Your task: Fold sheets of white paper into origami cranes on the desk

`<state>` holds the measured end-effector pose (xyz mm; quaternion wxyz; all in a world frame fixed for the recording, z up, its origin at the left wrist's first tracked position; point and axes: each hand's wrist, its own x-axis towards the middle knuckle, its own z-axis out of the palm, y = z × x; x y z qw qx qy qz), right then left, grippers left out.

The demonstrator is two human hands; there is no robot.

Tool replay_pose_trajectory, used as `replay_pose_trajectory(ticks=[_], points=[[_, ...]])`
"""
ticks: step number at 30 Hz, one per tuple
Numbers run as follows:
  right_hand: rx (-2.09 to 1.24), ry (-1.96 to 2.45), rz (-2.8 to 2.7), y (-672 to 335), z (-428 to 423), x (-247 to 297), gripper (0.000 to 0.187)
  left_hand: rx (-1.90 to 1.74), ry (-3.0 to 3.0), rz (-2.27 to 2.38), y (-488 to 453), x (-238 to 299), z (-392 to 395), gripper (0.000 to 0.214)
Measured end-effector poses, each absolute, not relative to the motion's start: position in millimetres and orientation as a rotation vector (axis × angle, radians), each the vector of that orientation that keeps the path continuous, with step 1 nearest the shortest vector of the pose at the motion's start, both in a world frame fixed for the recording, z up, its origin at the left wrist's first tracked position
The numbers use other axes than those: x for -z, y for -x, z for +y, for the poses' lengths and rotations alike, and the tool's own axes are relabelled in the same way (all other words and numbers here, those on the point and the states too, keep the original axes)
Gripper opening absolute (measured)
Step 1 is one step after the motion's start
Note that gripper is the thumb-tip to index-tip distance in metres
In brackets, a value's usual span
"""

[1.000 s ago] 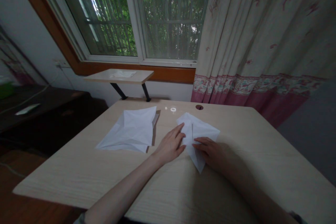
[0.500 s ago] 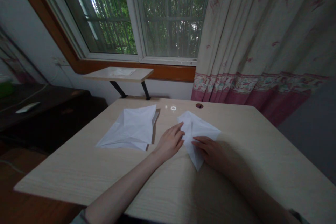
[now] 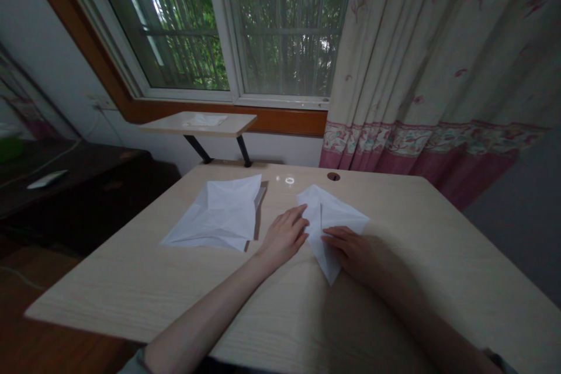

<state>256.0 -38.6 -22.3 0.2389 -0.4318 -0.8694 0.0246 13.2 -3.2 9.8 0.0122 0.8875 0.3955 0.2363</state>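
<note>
A folded sheet of white paper (image 3: 339, 207) lies on the desk, one corner pointing toward me and a crease running down near its middle. My left hand (image 3: 286, 235) rests at its left edge, fingers stretched out and their tips on the paper. Over the lower right part lies my right hand (image 3: 353, 252), also with extended fingers, hiding some of that side. Neither hand grips anything that I can see. To the left of my left hand is a stack of creased white paper sheets (image 3: 228, 210).
The pale wooden desk (image 3: 144, 298) carries a small raised shelf (image 3: 162, 123) at its back left, with white paper (image 3: 205, 120) on it. A round cable hole (image 3: 333, 177) sits near the rear edge. Behind hang a window and a floral curtain (image 3: 394, 70); a dark cabinet (image 3: 109, 166) stands left.
</note>
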Motion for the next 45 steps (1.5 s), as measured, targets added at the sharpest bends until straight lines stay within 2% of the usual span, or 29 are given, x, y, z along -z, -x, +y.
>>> replay_pose_trajectory(ticks=[25,33,45], points=[[-0.254,1.179,-2.408,-256,-38,6,0.047,-0.924,-2.574,1.121,-13,-13,-3,0.032],[-0.281,1.160,-2.383,-256,-36,10,0.047,-0.557,-2.685,1.079,-13,-19,-5,0.017],[-0.309,1.139,-2.377,-257,-35,11,0.049,-0.372,-2.687,1.090,-16,-13,-6,0.033]])
